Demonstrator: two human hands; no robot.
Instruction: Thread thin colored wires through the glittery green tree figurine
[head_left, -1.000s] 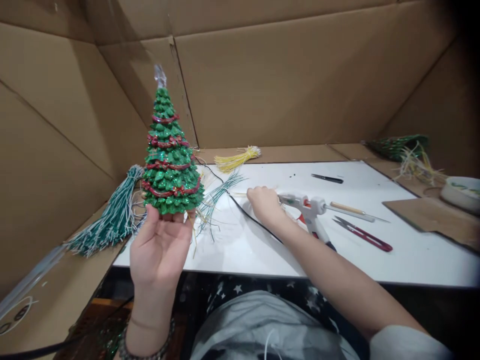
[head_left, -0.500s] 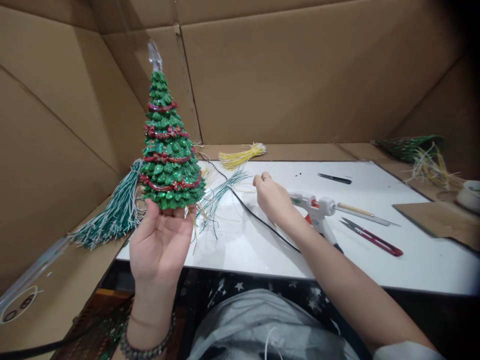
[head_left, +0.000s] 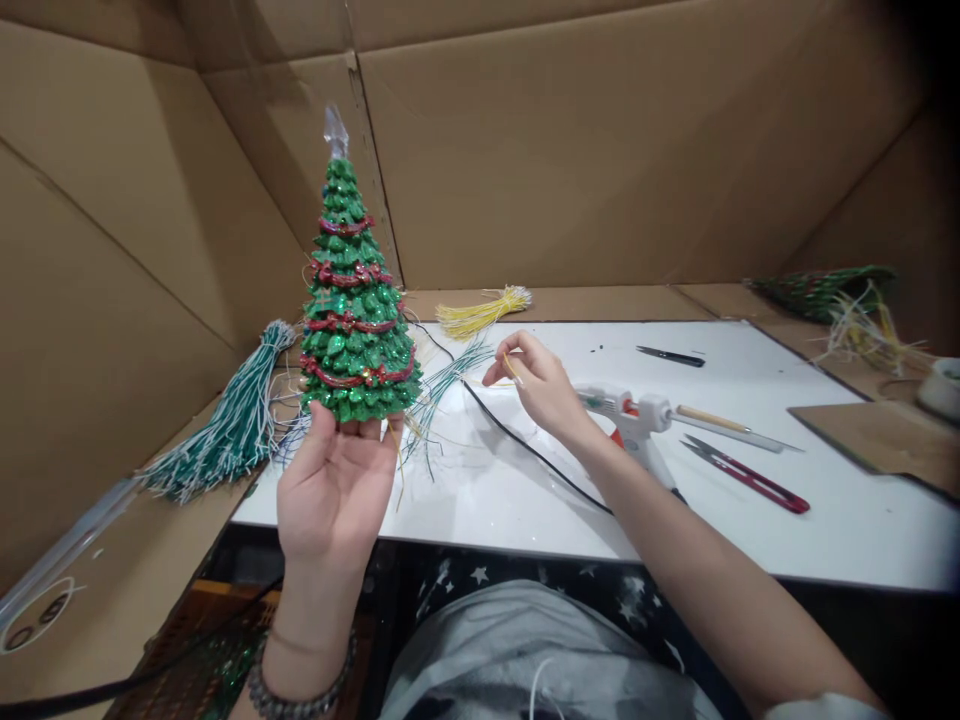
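My left hand (head_left: 337, 490) grips a green Christmas tree ornament (head_left: 360, 345) by its base and keeps it upright. Red garlands with bows circle the tree, and a clear tip (head_left: 335, 130) tops it. Thin wires trail from around the tree, some yellow ones hanging by my left fingers. Over the white board, my right hand (head_left: 536, 380) is closed in a pinch on a thin yellow wire (head_left: 511, 367). Beside that hand lies a loose spread of green wires (head_left: 454, 375). The far side of the tree is hidden.
A white glue gun (head_left: 637, 415) lies right of my right hand, its black cable (head_left: 517, 435) crossing the board. Red thread snips (head_left: 750, 477), a craft knife (head_left: 670, 356) and a wooden-handled tool (head_left: 712, 418) lie nearby. Bundles of green wires (head_left: 232, 430) and yellow wires (head_left: 484, 312) flank the board.
The tree and my left hand have moved slightly right and down. My right hand has turned, its fingers now showing a yellow wire between them.
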